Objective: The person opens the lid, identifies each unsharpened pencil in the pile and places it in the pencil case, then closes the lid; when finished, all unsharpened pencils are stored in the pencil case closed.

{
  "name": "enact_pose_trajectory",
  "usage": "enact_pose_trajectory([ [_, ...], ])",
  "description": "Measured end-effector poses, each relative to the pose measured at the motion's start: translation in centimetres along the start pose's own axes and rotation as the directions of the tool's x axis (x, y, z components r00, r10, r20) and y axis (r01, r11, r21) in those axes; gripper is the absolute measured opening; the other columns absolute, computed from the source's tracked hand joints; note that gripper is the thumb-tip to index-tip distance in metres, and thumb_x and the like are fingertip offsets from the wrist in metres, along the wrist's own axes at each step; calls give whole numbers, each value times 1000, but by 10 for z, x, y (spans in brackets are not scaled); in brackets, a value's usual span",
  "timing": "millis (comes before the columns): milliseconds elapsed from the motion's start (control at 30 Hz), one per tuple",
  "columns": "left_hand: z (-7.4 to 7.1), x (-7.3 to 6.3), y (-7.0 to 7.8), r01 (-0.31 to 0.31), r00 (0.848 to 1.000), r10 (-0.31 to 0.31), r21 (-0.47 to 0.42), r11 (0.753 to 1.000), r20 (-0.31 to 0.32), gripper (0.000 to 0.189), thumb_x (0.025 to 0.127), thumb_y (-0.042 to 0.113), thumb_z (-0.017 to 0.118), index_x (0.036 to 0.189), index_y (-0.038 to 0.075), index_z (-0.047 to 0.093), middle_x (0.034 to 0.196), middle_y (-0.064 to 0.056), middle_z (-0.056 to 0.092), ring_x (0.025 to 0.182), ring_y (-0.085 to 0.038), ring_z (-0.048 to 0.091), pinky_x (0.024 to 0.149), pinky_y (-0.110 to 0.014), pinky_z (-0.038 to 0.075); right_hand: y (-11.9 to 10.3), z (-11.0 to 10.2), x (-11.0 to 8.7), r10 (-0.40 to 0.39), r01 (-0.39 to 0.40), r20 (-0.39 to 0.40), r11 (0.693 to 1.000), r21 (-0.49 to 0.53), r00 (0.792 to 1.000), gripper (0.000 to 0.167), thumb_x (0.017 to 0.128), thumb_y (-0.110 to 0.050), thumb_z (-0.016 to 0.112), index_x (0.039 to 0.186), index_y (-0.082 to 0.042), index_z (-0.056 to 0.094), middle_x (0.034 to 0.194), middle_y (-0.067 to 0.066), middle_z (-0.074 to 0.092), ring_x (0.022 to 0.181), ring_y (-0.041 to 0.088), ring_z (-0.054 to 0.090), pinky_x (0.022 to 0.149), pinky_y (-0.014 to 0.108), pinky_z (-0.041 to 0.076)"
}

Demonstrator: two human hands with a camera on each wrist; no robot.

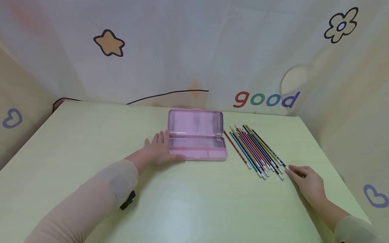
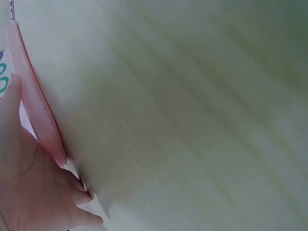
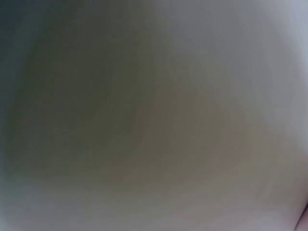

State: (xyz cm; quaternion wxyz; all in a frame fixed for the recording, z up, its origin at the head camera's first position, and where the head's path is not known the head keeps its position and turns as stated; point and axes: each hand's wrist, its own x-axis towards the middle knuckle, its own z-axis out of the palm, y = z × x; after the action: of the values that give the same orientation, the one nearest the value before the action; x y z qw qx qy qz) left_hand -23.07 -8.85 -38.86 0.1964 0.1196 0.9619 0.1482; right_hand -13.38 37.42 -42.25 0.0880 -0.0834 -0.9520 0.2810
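Observation:
A pink pencil case (image 1: 197,153) lies with its lid (image 1: 195,122) raised back, its inside showing no pencils. My left hand (image 1: 159,150) rests against the case's left side with fingers extended and the thumb along its front edge. The left wrist view shows this thumb against the pink wall too. Right of the case, several pencils (image 1: 255,150) lie loosely side by side, their eraser ends toward me. At the right edge of this group, my right hand (image 1: 310,184) pinches the eraser end of a black pencil (image 1: 269,148) between thumb and fingers.
One red pencil (image 1: 236,148) lies a little apart, close to the case's right side. The pale yellow-green table (image 1: 182,202) meets a printed cloth backdrop (image 1: 170,60) at the back and sides.

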Motion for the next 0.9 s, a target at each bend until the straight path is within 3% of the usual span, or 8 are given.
enact_pose_trajectory([
  [200, 4, 0, -3, -5, 1000, 5, 5, 1000, -31, 118, 76, 78, 45, 147, -1, -8, 152, -25, 1, 139, -41, 0, 106, -62, 2, -2, 3, 1, -2, 0, -71, 1000, -30, 997, 36, 92, -27, 60, 108, 4, 67, 103, 18, 63, 92, 29, 55, 67, 24, 39],
  [300, 4, 0, -4, 14, 998, -13, 24, 1000, -54, 117, 76, 78, 44, 147, 0, -7, 153, -24, 2, 139, -40, 0, 106, -61, 2, -3, 3, 4, 11, -15, -96, 999, -31, 995, 38, 91, -31, 60, 105, 3, 68, 100, 17, 66, 88, 24, 57, 66, 24, 39],
  [400, 4, 1, 0, -3, 998, 5, 33, 999, -60, 117, 76, 78, 43, 147, 0, -7, 153, -24, 3, 139, -39, 1, 106, -61, 1, 0, -3, 2, 103, -104, -95, 995, -2, 990, 46, 90, -40, 59, 106, 2, 69, 94, 12, 69, 80, 6, 54, 66, 24, 39],
  [500, 3, -7, -6, 6, 998, -3, 43, 999, -64, 118, 75, 79, 42, 148, 1, -7, 153, -24, 4, 140, -39, 2, 107, -60, 2, -5, 0, 7, 173, -171, -64, 985, 34, 983, 53, 89, -47, 57, 109, 1, 68, 90, 4, 71, 76, -12, 42, 66, 21, 38],
  [567, 2, -6, -2, 9, 998, -6, 49, 999, -67, 117, 75, 79, 43, 148, 1, -6, 153, -24, 4, 140, -39, 2, 107, -60, 2, -4, -4, 7, 211, -208, -58, 976, 68, 976, 56, 89, -48, 55, 112, 1, 66, 87, -4, 70, 76, -15, 39, 66, 19, 38],
  [700, -2, -5, -1, 27, 997, -23, 50, 998, -75, 116, 75, 78, 44, 148, 1, -6, 153, -24, 5, 140, -38, 2, 107, -60, 2, -10, -10, 14, 286, -276, -25, 941, 195, 958, 55, 89, -47, 57, 116, 0, 64, 76, -20, 63, 71, -15, 46, 60, 14, 43],
  [767, -1, -4, -1, 25, 997, -22, 41, 999, -70, 117, 75, 78, 45, 148, 1, -5, 153, -24, 5, 140, -38, 2, 107, -59, 3, -11, -14, 15, 326, -312, -7, 910, 274, 945, 45, 89, -43, 59, 111, -6, 68, 72, -27, 58, 68, -14, 50, 58, 12, 44],
  [900, 2, -3, 1, 21, 998, -20, 14, 1000, -51, 118, 74, 78, 45, 148, 2, -7, 153, -23, 3, 140, -38, 1, 108, -59, 5, -9, -24, 16, 365, -334, -4, 859, 389, 931, 17, 89, -40, 61, 90, -28, 73, 69, -28, 59, 68, -11, 52, 56, 13, 44],
])
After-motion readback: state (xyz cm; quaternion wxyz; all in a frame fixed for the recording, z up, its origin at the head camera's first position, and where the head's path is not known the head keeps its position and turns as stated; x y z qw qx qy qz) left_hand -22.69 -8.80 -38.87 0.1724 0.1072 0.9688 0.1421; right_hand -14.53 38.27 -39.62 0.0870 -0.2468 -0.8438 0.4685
